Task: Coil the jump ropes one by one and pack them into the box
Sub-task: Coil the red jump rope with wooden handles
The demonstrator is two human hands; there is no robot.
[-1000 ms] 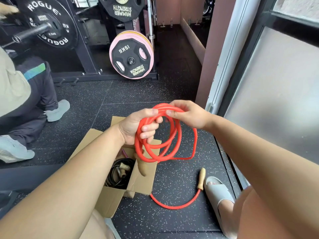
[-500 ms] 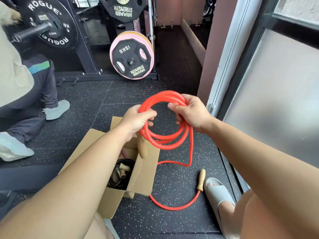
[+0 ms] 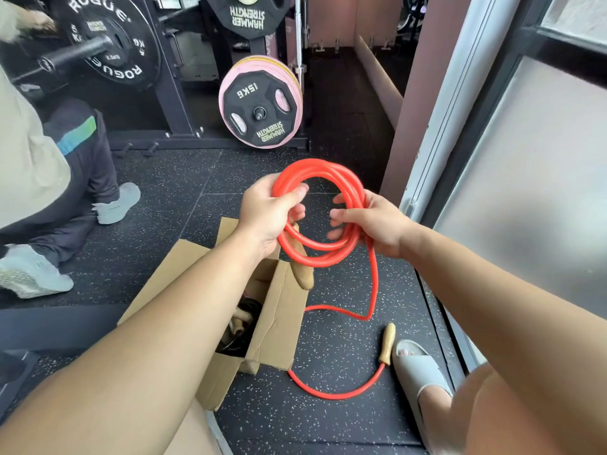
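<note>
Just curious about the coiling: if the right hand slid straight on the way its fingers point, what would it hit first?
Probably the left hand: the right hand grips the red jump rope, fingers pointing across the coil's open middle. Depth is unclear.

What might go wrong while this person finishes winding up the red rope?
The loose end of the red rope runs along the floor past a flap of the box, so pulling it up may snag or tip the box. Its wooden handle lies beside the sandal and could catch there.
</note>
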